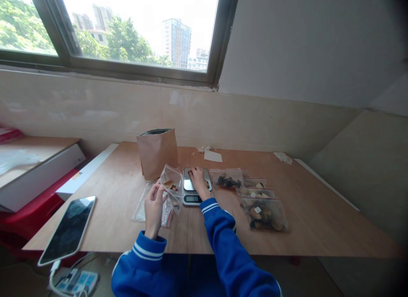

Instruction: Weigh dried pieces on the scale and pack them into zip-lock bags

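Observation:
My left hand (pixel 154 205) pinches a clear zip bag (pixel 172 180) by its edge, held up just left of the scale. Some tan dried pieces (pixel 170 185) lie inside it. Over the steel plate of a small digital kitchen scale (pixel 188 184) reaches my right hand (pixel 197 178), its fingers bent down at the plate. A bit of something tan shows beside that palm; what the fingers hold, if anything, is hidden. The scale's display (pixel 193 198) is lit, too small to read. Flat clear bags (pixel 140 207) lie on the table under my left hand.
A brown paper bag (pixel 157 154) stands upright behind my left hand. Right of the scale lie several filled zip bags (pixel 264 214) with dark and tan dried pieces. White paper (pixel 213 156) lies at the back. A phone (pixel 68 229) with a cable overhangs the table's front left edge.

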